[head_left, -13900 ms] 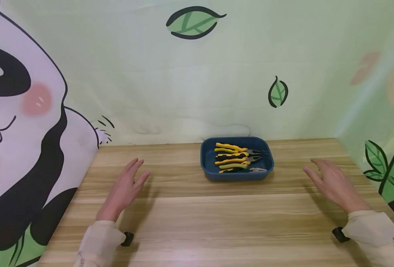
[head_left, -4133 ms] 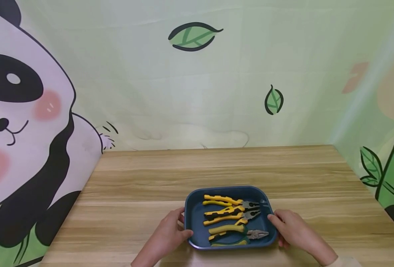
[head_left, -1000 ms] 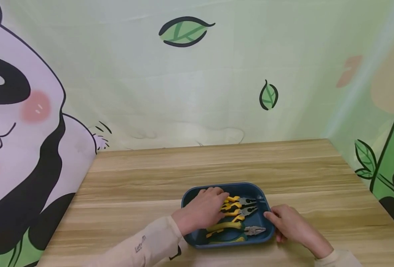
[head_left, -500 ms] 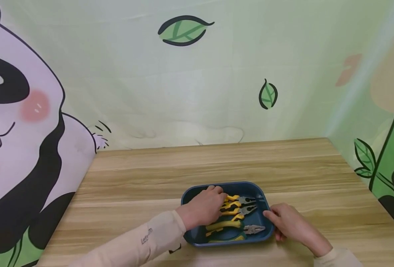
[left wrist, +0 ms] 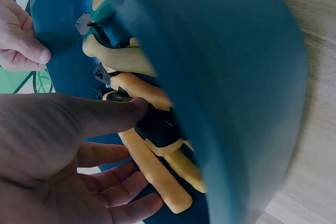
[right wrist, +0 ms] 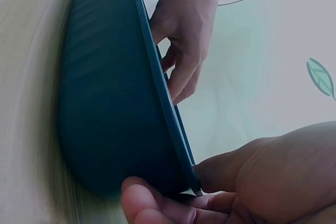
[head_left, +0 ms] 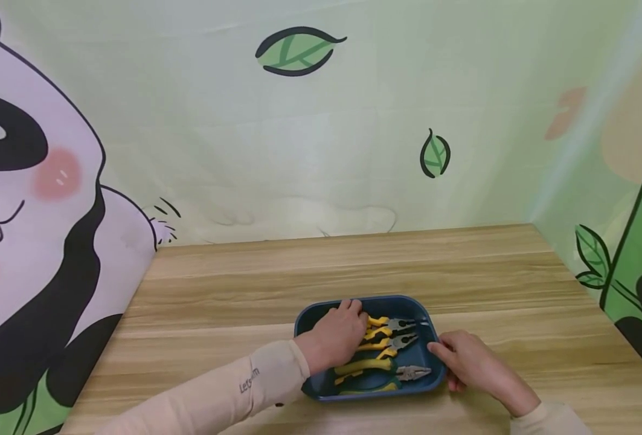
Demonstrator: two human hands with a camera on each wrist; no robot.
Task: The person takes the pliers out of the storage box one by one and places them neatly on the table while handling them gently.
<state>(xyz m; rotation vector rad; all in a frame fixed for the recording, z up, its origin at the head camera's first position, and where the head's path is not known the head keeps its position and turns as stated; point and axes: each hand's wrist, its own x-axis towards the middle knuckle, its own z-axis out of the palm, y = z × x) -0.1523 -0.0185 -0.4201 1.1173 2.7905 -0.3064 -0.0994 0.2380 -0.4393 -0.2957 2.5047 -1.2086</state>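
Observation:
A blue plastic tray (head_left: 375,398) stands near the front of the wooden table. Several pliers lie in it, with yellow, yellow-black and green-yellow handles. My left hand (head_left: 338,336) reaches in from the left and covers the handle ends. In the left wrist view its thumb presses a black-and-yellow handle (left wrist: 157,128), while the fingers curl at the outer side of a yellow handle (left wrist: 160,177) of the far pliers (head_left: 399,324). The green-yellow pliers (head_left: 413,373) lie nearer the front. My right hand (head_left: 475,367) pinches the tray's right rim, thumb on top and fingers under.
The wooden table (head_left: 234,272) stretches behind the tray to a fabric backdrop (head_left: 321,151) printed with a panda (head_left: 81,254) and leaves. A dark wrist strap piece (head_left: 279,404) shows below the left sleeve.
The tray earlier stood at the back; both hands then held it at the front. The left hand has since gone inside onto the handles and shifted slightly farther back. The right hand stays put.

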